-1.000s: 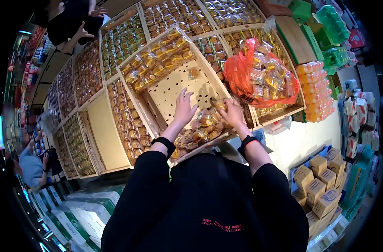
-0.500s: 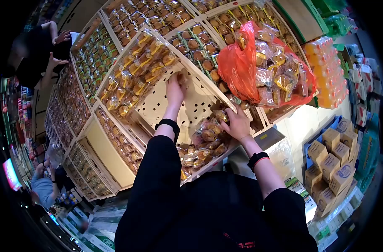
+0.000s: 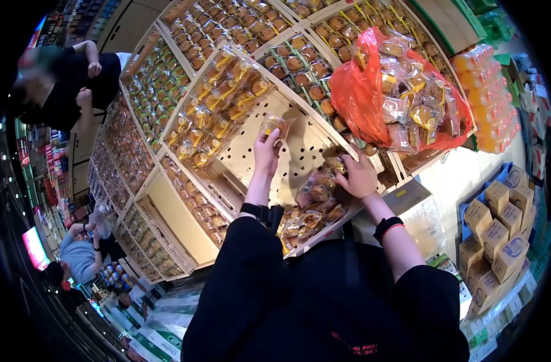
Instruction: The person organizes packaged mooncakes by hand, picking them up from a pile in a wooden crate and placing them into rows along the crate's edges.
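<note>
My left hand (image 3: pixel 266 155) is closed on a clear-wrapped pastry (image 3: pixel 274 125), held over the bare perforated floor of a wooden bin (image 3: pixel 299 151). On the bin's right side, my right hand (image 3: pixel 358 175) touches the top of a loose heap of wrapped pastries (image 3: pixel 314 202); its fingers are bent around a packet there. Rows of wrapped pastries with yellow labels (image 3: pixel 218 108) fill the bin's far left part. Beyond the right hand, an open red plastic bag (image 3: pixel 360 96) full of wrapped pastries rests on the display.
More bins of wrapped pastries (image 3: pixel 160 84) surround this one. Orange drink bottles (image 3: pixel 483 99) stand at the right, above small cardboard boxes (image 3: pixel 496 226). A person in black (image 3: pixel 76 78) is at the upper left; another in grey-blue (image 3: pixel 82 253) is lower left.
My left hand has lifted from the bin's far part toward me, with a wrapped pastry now visible in its fingers. My right hand stays by the heap. The whole view has shifted slightly.
</note>
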The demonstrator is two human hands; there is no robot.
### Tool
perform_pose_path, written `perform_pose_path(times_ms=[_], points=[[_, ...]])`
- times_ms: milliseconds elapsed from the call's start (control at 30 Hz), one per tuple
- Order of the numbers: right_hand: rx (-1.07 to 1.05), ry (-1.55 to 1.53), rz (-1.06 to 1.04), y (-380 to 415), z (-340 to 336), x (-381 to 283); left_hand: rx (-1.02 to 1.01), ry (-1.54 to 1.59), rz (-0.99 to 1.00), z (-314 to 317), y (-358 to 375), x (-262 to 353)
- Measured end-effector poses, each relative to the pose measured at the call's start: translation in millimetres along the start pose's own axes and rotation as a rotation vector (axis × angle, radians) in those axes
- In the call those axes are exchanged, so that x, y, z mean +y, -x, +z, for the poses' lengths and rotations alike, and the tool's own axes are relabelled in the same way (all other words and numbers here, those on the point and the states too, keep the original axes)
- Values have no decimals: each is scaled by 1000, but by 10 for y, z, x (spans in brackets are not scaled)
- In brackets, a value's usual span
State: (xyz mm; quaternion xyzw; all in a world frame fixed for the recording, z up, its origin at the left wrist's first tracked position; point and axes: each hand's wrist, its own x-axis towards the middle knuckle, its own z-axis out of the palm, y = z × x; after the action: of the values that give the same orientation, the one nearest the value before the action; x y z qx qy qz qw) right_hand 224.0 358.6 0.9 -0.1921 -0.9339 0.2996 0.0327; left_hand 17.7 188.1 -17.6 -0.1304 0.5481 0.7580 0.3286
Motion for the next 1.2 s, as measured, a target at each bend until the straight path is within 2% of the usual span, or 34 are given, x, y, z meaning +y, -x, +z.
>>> perform_pose_path(times_ms=[67, 133, 300, 600, 667, 733, 867, 900, 1000, 1067, 1133, 1200], points=[[18, 21, 5, 7, 13, -3, -60, -40, 114, 59, 87, 17], [30, 22, -9, 1, 4, -9, -62, -145, 130, 48, 168, 73], [-32, 16, 14, -7, -54, -49, -166, -161, -37, 150, 412, 331], [-34, -4, 21, -7, -98, -64, -259, -184, 63, 313, 462, 478], [-44, -24, 26, -4, -110, -59, -224, -326, 107, 351, 420, 438], [-116, -52, 67, -9, -146, -77, -224, -325, 142, 469, 410, 390], [-110, -23, 41, 6, -119, -46, -253, -241, -90, 599, 289, 328], [-199, -48, 101, -14, -165, -69, -161, -175, -70, 799, 321, 276], [-25, -66, -22, 21, -13, 25, -205, -101, -99, 1076, 285, 198], [-5, -73, -77, 18, 111, 84, -217, -105, -80, 1249, 248, 108], [33, -92, -98, -9, 53, 61, -221, -113, -64, 1406, 261, 36], [120, -191, -46, -6, -11, 30, -221, -35, 32, 1498, 325, -19]])
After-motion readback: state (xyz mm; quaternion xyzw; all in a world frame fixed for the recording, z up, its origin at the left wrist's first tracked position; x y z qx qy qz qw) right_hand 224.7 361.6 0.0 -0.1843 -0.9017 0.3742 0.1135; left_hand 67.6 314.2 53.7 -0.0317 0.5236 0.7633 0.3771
